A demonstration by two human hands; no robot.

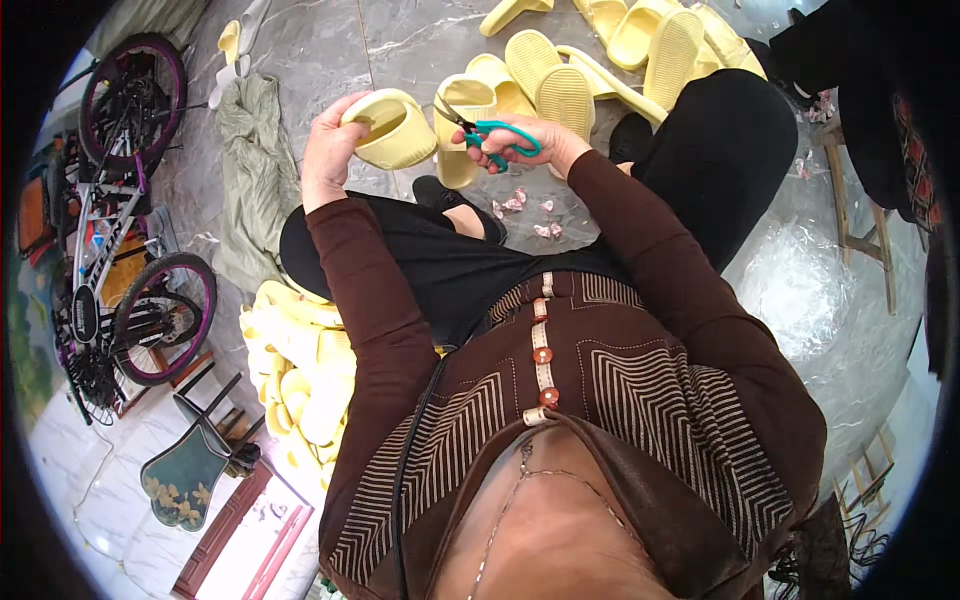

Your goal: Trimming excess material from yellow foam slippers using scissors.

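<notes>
My left hand (pixel 328 150) is closed round the side of a yellow slipper (pixel 397 138), holding it up in front of my knees. In my right hand (pixel 520 143) is a pair of scissors (pixel 484 135) with teal handles. Its dark blades are parted and point left toward the slipper, a short gap away from it. Just behind the scissors more yellow slippers (pixel 564 98) lie on the floor, some with ribbed soles up. Small pinkish scraps (pixel 515 201) are scattered on the floor between my feet.
Left of me a grey-green cloth (pixel 252 170) lies crumpled, beside a heap of yellow slippers (pixel 300 385). A bicycle (pixel 118 215) stands farther left, near a chair (pixel 190 472). To my right are clear plastic film (pixel 800 290) and a wooden stool (pixel 858 225). Another person's dark clothing (pixel 870 90) shows there.
</notes>
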